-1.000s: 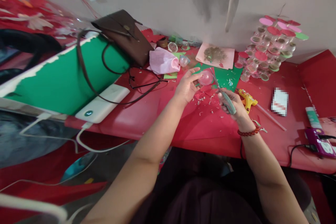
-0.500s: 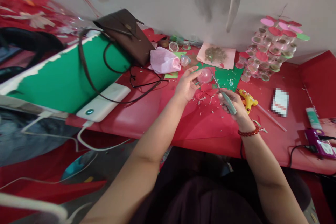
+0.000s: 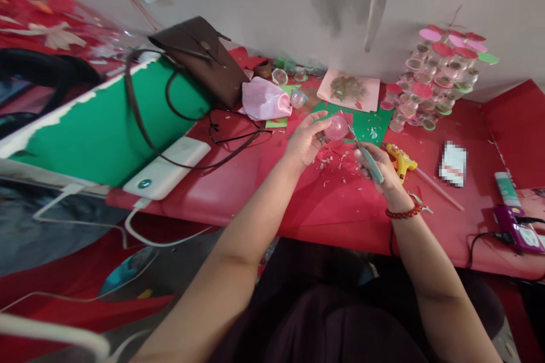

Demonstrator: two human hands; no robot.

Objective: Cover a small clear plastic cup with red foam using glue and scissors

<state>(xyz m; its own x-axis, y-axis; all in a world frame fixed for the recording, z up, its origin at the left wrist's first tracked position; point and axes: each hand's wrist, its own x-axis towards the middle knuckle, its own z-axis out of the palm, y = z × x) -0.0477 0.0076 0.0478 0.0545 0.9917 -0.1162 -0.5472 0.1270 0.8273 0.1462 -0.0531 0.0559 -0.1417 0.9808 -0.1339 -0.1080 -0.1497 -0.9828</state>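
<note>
My left hand pinches a small clear, round plastic cup at its left side, with thumb and fingers closed on the edge. The cup is held above the table. In my right hand is a pair of scissors with grey-green handles. Its thin metal blades point up and left, close beside the cup's right side; whether they touch its rim I cannot tell. Beneath both hands, pale trimmings are scattered on red paper.
A yellow glue gun lies just right of my right hand. Behind stands a stack of clear cups with coloured discs. Green paper, a pink cloth, a brown bag, a white power strip and a purple device surround the work area.
The cup in my left hand has shifted slightly right and down and turned a little against the scissor blades. My right hand has hardly moved.
</note>
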